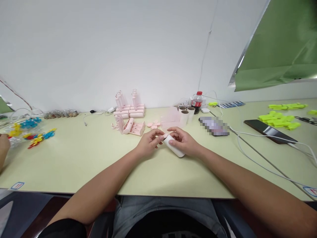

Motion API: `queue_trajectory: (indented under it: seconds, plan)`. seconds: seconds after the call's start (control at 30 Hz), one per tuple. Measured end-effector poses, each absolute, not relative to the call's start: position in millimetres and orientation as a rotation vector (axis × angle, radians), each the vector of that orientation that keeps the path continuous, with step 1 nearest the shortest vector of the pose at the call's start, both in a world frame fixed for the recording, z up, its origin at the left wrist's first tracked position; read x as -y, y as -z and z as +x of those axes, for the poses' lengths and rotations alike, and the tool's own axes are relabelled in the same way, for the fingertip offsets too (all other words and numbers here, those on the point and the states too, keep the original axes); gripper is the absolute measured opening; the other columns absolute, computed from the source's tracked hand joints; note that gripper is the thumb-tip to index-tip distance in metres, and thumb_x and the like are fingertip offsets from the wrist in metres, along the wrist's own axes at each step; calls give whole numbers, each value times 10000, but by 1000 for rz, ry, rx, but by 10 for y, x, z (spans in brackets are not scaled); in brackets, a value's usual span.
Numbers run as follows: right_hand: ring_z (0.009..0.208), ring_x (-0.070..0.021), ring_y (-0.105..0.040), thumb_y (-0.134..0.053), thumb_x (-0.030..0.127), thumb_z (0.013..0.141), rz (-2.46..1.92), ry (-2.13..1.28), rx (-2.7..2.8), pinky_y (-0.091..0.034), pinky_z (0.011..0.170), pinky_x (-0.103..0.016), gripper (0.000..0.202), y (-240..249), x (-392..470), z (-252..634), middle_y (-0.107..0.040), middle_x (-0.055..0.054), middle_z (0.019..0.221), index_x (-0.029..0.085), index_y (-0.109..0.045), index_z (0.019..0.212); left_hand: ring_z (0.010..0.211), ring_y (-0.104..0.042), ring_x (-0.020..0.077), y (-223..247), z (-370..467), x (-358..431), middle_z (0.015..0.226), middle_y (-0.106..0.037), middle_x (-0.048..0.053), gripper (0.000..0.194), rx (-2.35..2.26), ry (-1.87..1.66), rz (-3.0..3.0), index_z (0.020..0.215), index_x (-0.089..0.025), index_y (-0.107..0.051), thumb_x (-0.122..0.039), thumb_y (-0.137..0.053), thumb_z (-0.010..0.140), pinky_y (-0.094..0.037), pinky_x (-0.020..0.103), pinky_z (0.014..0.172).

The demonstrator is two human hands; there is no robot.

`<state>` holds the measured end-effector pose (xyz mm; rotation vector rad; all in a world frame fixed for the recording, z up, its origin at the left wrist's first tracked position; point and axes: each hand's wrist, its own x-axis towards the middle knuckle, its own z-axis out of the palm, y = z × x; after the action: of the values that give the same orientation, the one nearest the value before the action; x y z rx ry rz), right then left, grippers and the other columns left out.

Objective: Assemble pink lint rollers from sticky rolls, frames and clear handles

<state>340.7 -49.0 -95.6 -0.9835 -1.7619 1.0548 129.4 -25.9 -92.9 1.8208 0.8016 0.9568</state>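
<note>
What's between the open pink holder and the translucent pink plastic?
Several small pink discs lie there, grouped together, as the head view shows.

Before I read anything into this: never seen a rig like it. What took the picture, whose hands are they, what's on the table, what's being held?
There is no robot here, only a person's bare hands. The single picture comes from a camera worn on the head, looking forward and down.

The right hand holds a white roll, tilted. The left hand is at its upper end, pinching what looks like a small pink piece.

On the table, beyond the hands: pink plastic parts, loose pink discs, upright rolls and a cola bottle. To the right are two phones and yellow-green pieces. At the far left edge is another person's hand, near colourful pieces.
</note>
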Motion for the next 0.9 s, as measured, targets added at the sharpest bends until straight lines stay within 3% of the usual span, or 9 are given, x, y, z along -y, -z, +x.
queue_trajectory:
  seconds: [0.43,0.6,0.7,0.77,0.83,0.9]
  plan:
    - [793,-181,-612,-647,431,840,-945,-1019,1772,-480,690,-306,525,942,523,3392,-660,-57,953,209,-474,1284,809,-652,169,908,1293,304,930,-688,63,453,-843,-915,1867,1131,-184,-640,-547,-584,865,-553,242,592]
    - [781,-179,-617,-633,437,849,-944,-997,1756,-493,690,-306,530,947,507,3408,-672,-58,944,205,-491,1304,927,-662,199,912,1284,301,1309,-607,113,436,-760,-999,1943,1215,-200,-633,-486,-455,939,-573,274,602]
    - [896,-221,-642,-614,428,854,-956,-907,1772,-513,781,-360,464,966,481,3434,-694,-87,1051,199,-585,1257,1125,-625,250,901,1251,290,1364,-591,99,400,-730,-928,2081,1266,-210,-625,-367,-472,932,-575,384,853]
    - [1039,-261,-628,-610,411,855,-981,-852,1780,-499,878,-403,406,980,461,3447,-677,-101,1191,205,-647,1203,1286,-524,260,898,1227,280,1412,-558,74,431,-717,-862,2215,1331,-222,-582,-277,-465,920,-452,455,1065]
    - [1090,-273,-614,-606,398,856,-1033,-831,1769,-488,912,-413,376,989,444,3452,-670,-91,1231,215,-672,1178,1359,-447,250,904,1219,265,1466,-503,53,501,-742,-779,2379,1401,-232,-509,-205,-445,905,-345,477,1151]
    - [1014,-258,-636,-598,403,856,-1097,-834,1732,-506,857,-391,382,987,434,3449,-698,-83,1149,214,-673,1179,1352,-438,274,920,1240,236,1477,-487,77,529,-893,-705,2551,1416,-205,-485,-189,-458,887,-337,499,1145]
